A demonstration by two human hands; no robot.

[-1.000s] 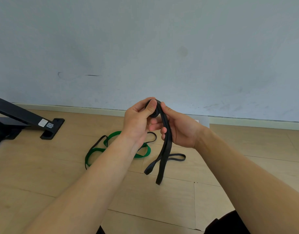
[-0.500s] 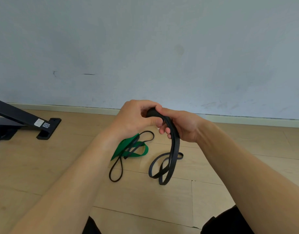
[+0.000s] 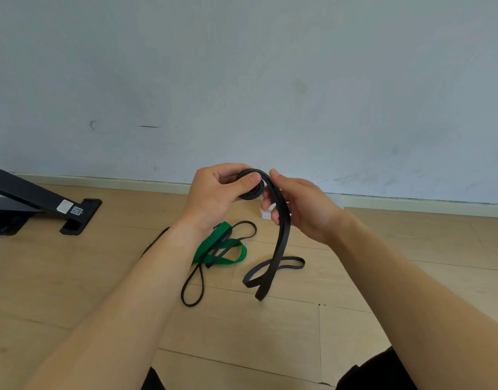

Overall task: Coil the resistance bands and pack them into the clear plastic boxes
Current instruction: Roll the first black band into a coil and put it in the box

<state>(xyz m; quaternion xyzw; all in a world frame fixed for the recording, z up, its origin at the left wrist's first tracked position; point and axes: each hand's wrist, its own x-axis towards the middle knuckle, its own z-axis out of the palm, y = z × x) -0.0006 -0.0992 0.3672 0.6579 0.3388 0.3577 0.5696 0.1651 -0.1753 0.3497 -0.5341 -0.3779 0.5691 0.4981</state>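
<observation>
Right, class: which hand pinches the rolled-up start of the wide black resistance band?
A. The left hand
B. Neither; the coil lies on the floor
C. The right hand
A: the left hand pinches the coil with its thumb, while the right hand guides the wide black resistance band's loose length.

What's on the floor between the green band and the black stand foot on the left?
In the head view, only the left forearm crosses that stretch; the visible floor is bare.

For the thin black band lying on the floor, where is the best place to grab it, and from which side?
Take the thin black band at its near loop, coming from above. That end lies open and alone on the wooden floor, while its far part crosses the green band.
</observation>
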